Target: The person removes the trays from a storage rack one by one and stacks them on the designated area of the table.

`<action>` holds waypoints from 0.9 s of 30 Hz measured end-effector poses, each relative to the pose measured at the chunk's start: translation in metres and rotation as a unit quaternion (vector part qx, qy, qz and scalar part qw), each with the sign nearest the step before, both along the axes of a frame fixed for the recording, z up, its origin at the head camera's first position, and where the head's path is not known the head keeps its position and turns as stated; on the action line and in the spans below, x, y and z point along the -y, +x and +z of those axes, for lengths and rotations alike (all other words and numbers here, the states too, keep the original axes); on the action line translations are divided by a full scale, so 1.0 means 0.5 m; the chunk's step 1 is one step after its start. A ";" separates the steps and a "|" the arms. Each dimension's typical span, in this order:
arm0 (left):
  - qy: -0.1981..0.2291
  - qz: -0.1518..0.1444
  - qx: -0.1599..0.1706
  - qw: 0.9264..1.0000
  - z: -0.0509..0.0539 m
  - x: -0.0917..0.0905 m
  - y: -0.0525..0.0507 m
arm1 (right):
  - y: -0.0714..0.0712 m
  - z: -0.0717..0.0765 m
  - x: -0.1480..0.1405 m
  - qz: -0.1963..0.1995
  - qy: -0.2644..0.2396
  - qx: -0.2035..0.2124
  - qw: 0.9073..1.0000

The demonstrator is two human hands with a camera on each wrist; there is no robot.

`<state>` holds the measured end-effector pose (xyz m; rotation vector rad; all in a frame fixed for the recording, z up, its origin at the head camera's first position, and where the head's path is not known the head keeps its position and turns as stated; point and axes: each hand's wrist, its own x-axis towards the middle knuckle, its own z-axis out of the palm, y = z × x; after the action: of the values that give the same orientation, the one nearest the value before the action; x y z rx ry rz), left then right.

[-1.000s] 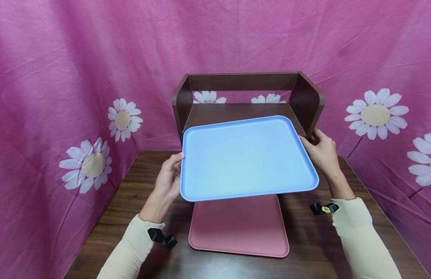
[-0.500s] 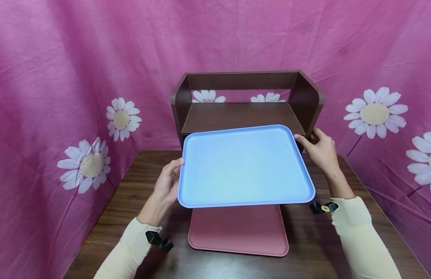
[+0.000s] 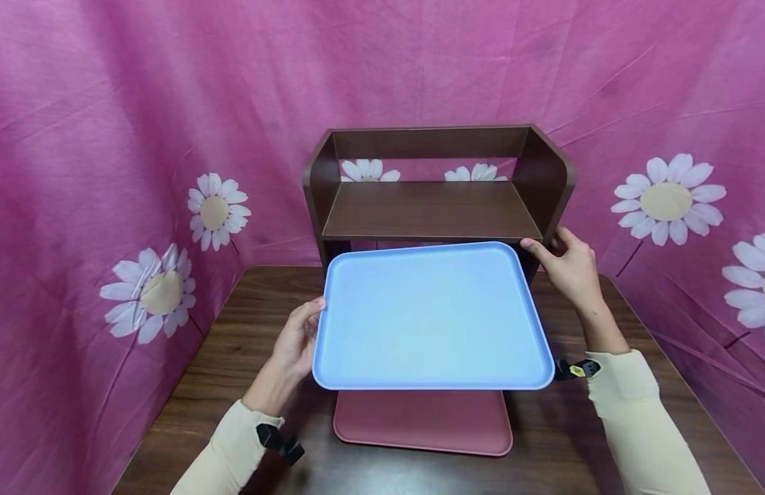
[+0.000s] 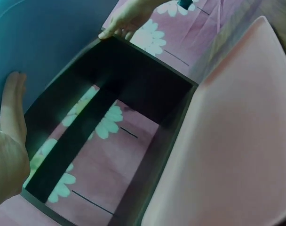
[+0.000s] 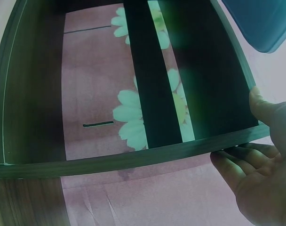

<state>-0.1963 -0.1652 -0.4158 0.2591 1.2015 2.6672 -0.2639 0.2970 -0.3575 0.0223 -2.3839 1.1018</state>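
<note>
My left hand (image 3: 294, 338) holds a light blue tray (image 3: 433, 317) by its left edge, thumb on the rim and fingers underneath. The tray is raised and tilted in front of a dark brown wooden shelf (image 3: 432, 210). From below, the left wrist view catches the fingers (image 4: 13, 101) lying along the tray's underside. At the shelf's right side panel, my right hand (image 3: 571, 271) grips the wood; in the right wrist view the thumb (image 5: 261, 107) is on the front edge and the other fingers are outside the panel. A pink tray (image 3: 422, 425) lies on the table, partly hidden beneath the blue one.
The wooden table (image 3: 252, 309) carries the shelf at its back. A pink curtain (image 3: 382, 62) with white daisies hangs behind and at both sides. Under the upper board the shelf has an open lower space, seen in both wrist views.
The blue tray has come down and toward me with my left hand, baring more of the shelf's board and covering more of the pink tray. My right hand stays on the side panel.
</note>
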 end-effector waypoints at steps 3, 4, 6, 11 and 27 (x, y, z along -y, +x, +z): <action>0.006 -0.021 -0.006 1.000 -0.011 0.004 0.005 | -0.002 -0.001 -0.001 0.002 -0.004 -0.003 1.000; 0.008 -0.026 -0.008 1.000 -0.015 0.005 0.006 | -0.002 -0.001 -0.001 0.003 -0.005 -0.005 1.000; 0.007 -0.033 -0.010 0.999 -0.023 0.008 0.007 | -0.003 -0.001 -0.001 0.004 -0.006 -0.007 1.000; 0.001 -0.042 -0.010 0.999 -0.044 0.013 0.009 | -0.004 -0.002 -0.001 0.006 -0.011 -0.010 1.000; -0.035 -0.035 0.008 0.999 -0.106 0.022 0.019 | -0.001 -0.002 -0.003 0.015 -0.016 -0.002 1.000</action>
<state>-0.1871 -0.1762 -0.4688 0.2641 1.2539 2.5579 -0.2644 0.2986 -0.3586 0.0478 -2.3697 1.1520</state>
